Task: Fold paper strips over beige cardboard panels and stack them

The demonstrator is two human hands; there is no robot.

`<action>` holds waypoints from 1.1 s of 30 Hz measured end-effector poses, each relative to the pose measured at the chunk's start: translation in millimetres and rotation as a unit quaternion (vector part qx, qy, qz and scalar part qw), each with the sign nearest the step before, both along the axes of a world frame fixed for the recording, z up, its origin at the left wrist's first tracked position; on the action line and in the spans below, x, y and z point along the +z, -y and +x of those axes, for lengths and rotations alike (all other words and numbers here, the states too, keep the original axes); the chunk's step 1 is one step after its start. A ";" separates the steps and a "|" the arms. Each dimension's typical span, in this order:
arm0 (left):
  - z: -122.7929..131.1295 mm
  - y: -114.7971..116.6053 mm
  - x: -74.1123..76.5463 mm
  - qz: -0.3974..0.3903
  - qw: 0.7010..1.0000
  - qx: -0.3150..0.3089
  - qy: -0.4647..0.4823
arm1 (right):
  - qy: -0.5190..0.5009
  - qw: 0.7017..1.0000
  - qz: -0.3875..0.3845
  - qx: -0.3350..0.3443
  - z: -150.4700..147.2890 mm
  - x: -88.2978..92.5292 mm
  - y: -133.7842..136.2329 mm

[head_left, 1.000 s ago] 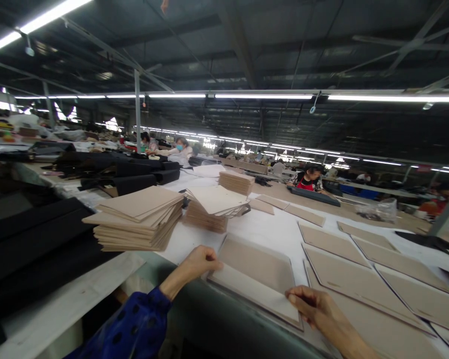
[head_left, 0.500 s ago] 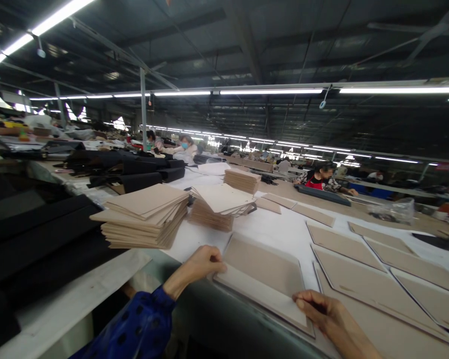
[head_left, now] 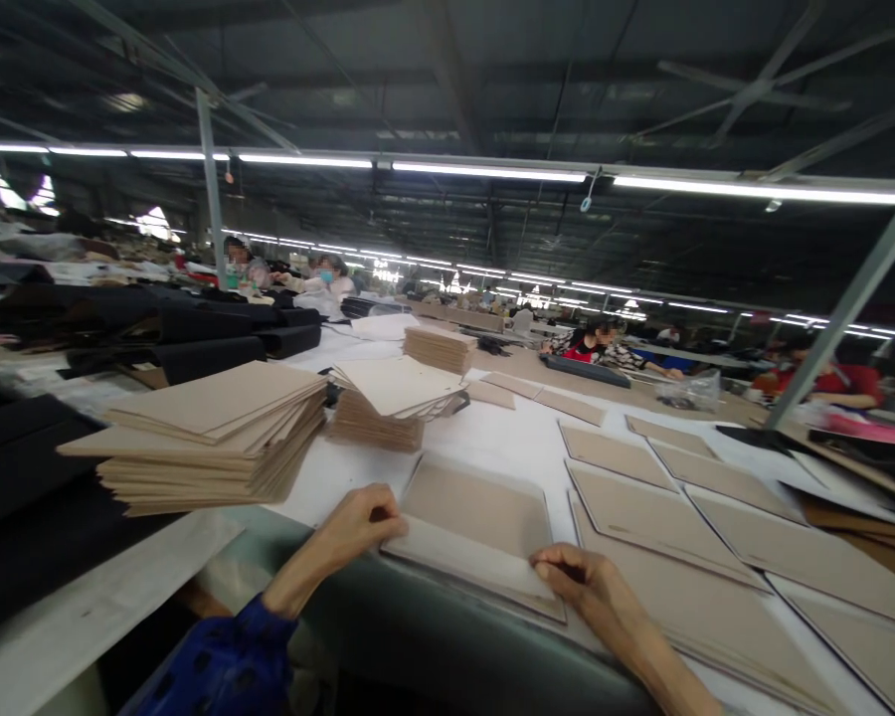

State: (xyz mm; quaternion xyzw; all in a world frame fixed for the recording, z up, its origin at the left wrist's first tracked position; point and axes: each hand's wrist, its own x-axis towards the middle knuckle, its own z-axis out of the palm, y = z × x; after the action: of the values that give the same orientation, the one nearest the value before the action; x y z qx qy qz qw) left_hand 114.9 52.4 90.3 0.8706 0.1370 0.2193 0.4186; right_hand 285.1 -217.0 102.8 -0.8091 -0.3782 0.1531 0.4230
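At the table's front edge lies a tan panel [head_left: 484,497] with rounded far corners and a thin dark border. Over its near part rests a paler beige sheet [head_left: 466,557]. My left hand [head_left: 362,522] pinches the sheet's left end, thumb and index finger together. At the opposite end my right hand [head_left: 578,577] has its fingertips closed on the sheet's right corner. The sheet's exact near edge is hard to make out.
Tall piles of tan boards [head_left: 216,438] and paler boards [head_left: 399,388] stand to the left. Several dark-edged panels [head_left: 656,522] lie on the right. Folded black fabric [head_left: 209,363] sits at the back left. A co-worker [head_left: 593,343] is across the table.
The view has swung to the right, so the table and its piles appear further left. Both hands keep their grip at the two ends of the sheet.
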 end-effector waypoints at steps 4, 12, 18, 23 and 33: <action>1.0 -1.9 -2.4 -0.003 1.000 -0.007 0.001 | 0.008 1.000 0.019 -0.008 -1.9 -2.1 2.3; 3.3 -3.0 -3.4 -0.011 1.000 -0.007 -0.006 | 0.027 0.999 0.043 -0.013 -4.6 -2.2 6.7; 4.1 -2.9 -4.5 -0.005 1.000 -0.006 -0.012 | 0.064 0.997 0.039 0.000 -6.7 0.0 7.9; 3.9 -3.1 -3.8 -0.012 1.000 -0.010 -0.009 | 0.131 0.991 0.000 -0.004 -13.9 6.4 7.8; 1.6 -2.2 -3.0 -0.016 1.000 -0.003 0.001 | 0.176 0.978 -0.108 -0.027 -15.6 19.7 5.3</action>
State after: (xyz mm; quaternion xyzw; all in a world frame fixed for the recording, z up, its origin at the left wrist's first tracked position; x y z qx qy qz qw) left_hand 116.5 54.5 87.3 0.8638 0.1375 0.2164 0.4337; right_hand 269.5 -222.3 122.4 -0.8742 -0.4061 0.0371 0.2636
